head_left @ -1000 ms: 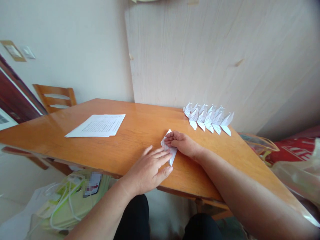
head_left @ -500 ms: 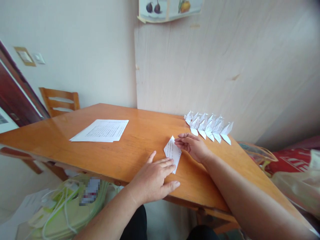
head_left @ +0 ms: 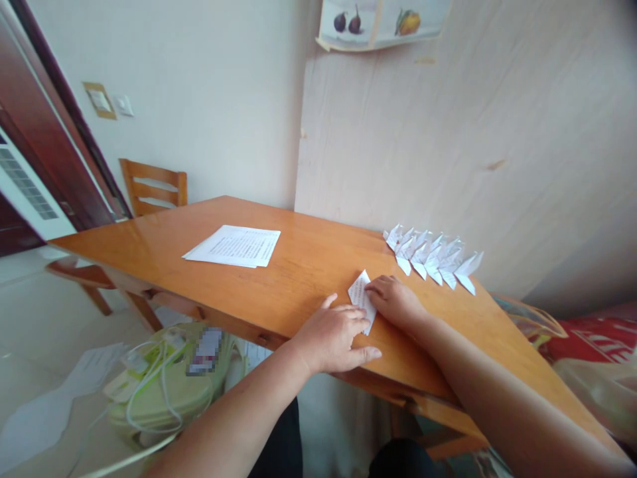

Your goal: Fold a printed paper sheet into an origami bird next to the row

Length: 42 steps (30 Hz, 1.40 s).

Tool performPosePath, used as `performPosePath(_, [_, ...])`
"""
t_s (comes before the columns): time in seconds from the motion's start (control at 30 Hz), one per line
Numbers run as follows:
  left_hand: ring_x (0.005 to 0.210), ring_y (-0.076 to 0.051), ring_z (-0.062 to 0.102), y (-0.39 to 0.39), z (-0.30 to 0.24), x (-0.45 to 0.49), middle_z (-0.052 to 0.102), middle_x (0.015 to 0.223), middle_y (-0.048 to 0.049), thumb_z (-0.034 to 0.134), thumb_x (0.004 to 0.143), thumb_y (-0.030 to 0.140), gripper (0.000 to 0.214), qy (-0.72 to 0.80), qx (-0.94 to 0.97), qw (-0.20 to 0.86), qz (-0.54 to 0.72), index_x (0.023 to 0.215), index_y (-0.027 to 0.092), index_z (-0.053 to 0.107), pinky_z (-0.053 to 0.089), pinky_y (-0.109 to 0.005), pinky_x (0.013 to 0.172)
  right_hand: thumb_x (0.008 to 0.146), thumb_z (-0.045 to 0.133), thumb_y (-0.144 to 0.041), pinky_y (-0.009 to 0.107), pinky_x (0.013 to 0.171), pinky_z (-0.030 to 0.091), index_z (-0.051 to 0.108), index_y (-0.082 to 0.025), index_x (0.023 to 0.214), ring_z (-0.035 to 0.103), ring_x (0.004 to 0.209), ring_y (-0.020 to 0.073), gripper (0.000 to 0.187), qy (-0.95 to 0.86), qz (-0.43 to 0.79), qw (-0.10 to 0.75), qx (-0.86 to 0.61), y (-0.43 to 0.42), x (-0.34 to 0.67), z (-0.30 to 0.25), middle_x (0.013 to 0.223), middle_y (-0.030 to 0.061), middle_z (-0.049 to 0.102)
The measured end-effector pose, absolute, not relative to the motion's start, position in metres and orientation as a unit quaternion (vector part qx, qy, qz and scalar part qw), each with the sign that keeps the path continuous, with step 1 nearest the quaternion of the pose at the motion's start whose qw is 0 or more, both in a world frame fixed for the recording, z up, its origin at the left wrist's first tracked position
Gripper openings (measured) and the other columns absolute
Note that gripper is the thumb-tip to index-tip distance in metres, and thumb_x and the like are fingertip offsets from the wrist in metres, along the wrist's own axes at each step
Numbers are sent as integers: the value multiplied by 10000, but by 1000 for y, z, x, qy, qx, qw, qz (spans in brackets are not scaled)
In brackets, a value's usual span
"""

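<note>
A small folded piece of printed white paper lies on the wooden table near its front edge. My left hand lies flat on the table, its fingertips pressing the paper's lower end. My right hand rests on the paper's right side with the fingers curled down onto it. Behind my right hand, a row of several folded white paper figures stands along the wall panel.
A stack of printed sheets lies further back on the table. A wooden chair stands behind the far end. A green bag with white cords sits on the floor to the left. Plastic bags crowd the right side.
My right hand has come down onto the paper, from holding its edge lifted. My left hand stays pressed on it. The camera has swung left, showing more of the door side.
</note>
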<state>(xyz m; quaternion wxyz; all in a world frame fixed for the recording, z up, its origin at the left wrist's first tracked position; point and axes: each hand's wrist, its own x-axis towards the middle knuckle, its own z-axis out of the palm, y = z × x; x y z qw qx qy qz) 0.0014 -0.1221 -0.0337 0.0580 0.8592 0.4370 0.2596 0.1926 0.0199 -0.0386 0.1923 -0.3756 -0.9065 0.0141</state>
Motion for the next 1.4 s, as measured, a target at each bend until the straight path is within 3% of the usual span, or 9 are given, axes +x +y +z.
performPosePath(0.17, [1021, -264, 644, -123, -34, -1, 734, 989, -78, 603, 847, 604, 436, 415, 870, 22, 266, 924, 187, 706, 309, -482, 1045, 904, 509, -234, 347, 935, 417, 729, -193, 1040, 602, 1019, 247, 262, -918, -28, 132, -373, 8, 196, -35, 1054, 97, 718])
performPosePath(0.43, [846, -232, 629, -127, -42, -3, 691, 810, -68, 554, 741, 795, 640, 364, 890, -55, 267, 814, 171, 676, 390, -377, 840, 907, 485, -232, 350, 944, 452, 629, -193, 1251, 629, 1069, 248, 374, -905, 14, 144, -400, -28, 210, -47, 1131, 115, 693])
performPosePath(0.7, [945, -212, 610, -155, -54, -3, 701, 966, -64, 567, 921, 383, 224, 343, 896, -111, 259, 936, 183, 664, 363, -393, 938, 950, 437, -285, 457, 1081, 406, 567, -182, 1347, 540, 1276, 287, 430, -890, 79, 197, -403, -77, 230, -53, 1339, 151, 606])
performPosePath(0.83, [913, -199, 617, -174, -52, -7, 717, 956, -70, 459, 968, 240, 219, 356, 879, -92, 303, 964, 188, 672, 368, -414, 965, 920, 447, -234, 522, 1161, 298, 510, -207, 1420, 431, 1384, 279, 504, -879, 123, 219, -405, -111, 238, -49, 1439, 129, 534])
performPosePath(1.0, [914, -195, 621, -196, -27, -15, 719, 975, -54, 472, 972, 213, 190, 356, 858, -55, 366, 1020, 196, 655, 395, -400, 928, 840, 559, -212, 521, 1173, 280, 466, -219, 1453, 373, 1420, 277, 621, -869, 127, 269, -395, -135, 234, -35, 1493, 112, 473])
performPosePath(1.1, [859, -182, 613, -209, -1, -20, 710, 892, -33, 513, 963, 232, 143, 361, 832, -17, 420, 984, 203, 652, 409, -372, 887, 866, 609, -293, 504, 1128, 343, 587, -250, 1332, 466, 1345, 289, 469, -857, 119, 335, -373, -144, 226, -14, 1349, 95, 610])
performPosePath(1.2, [840, -171, 604, -219, 23, -28, 686, 867, -22, 552, 949, 275, 125, 395, 777, 59, 487, 934, 207, 655, 430, -328, 836, 911, 591, -372, 396, 926, 484, 706, -244, 1063, 643, 1023, 245, 230, -847, 164, 360, -355, -159, 216, 11, 1058, 67, 717])
performPosePath(1.3, [857, -163, 604, -222, 38, -35, 676, 897, -24, 575, 940, 323, 154, 412, 697, 174, 561, 928, 192, 656, 451, -287, 810, 932, 562, -446, 284, 649, 456, 670, -207, 859, 592, 718, 168, 272, -820, 300, 334, -354, -177, 208, 26, 778, 25, 661])
performPosePath(1.4, [834, -147, 594, -224, 44, -36, 659, 868, -16, 619, 914, 368, 195, 385, 609, 286, 632, 944, 180, 662, 459, -260, 788, 900, 596, -508, 245, 532, 366, 602, -188, 806, 493, 597, 121, 333, -760, 436, 347, -334, -190, 199, 26, 690, -2, 585])
